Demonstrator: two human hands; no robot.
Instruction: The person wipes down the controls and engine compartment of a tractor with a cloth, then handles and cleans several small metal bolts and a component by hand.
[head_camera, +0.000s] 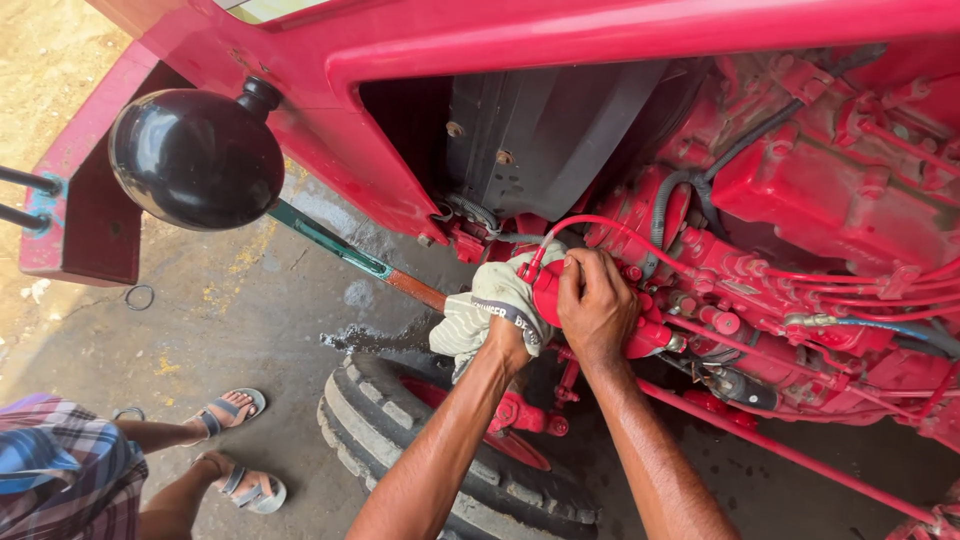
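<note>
Both forearms reach up from below to the red filter canister (560, 295), upright on the engine's flank. Right hand (597, 305) wraps it, fingers curled over the top; left hand (503, 335) presses a pale rag (490, 305) against its left side, above the front tyre (400, 430).

Grey concrete floor (250, 330), wet dark patch (375, 340) near middle. Small metal ring (139, 297) lies on it. Sandy ground (45, 70) top left, bright sun.
</note>
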